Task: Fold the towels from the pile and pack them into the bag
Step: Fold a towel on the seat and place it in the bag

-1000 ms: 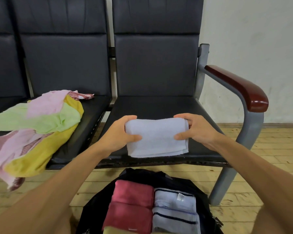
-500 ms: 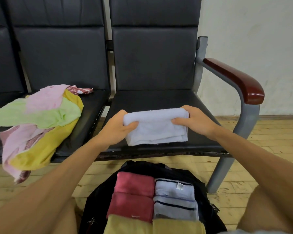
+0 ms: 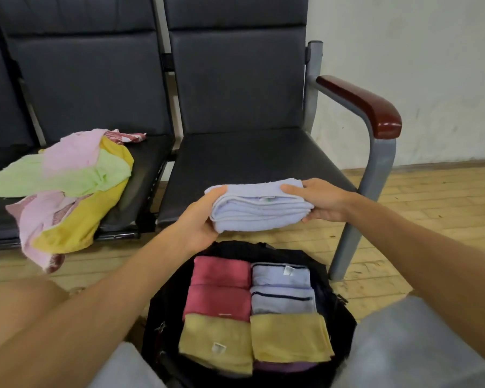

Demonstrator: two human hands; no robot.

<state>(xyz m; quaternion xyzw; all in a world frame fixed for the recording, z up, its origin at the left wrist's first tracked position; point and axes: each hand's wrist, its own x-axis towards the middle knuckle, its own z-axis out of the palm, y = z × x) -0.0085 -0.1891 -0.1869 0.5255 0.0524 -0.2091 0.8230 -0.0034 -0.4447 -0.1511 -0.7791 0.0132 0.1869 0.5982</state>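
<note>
Packing looks like the step in hand: the left hand (image 3: 198, 224) and right hand (image 3: 321, 201) each clamp one end of the folded pale-blue terry towel (image 3: 259, 208), held above the far rim of the open black fabric bag (image 3: 164, 306) — next it likely needs lowering flat, layers kept together.

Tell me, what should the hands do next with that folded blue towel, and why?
Probably lower it into the black bag. The folded blue towel is finished: the left hand and right hand grip its two ends and hold it just beyond the open bag, where pink towels, striped towels and yellow towels lie packed in rows.
</note>
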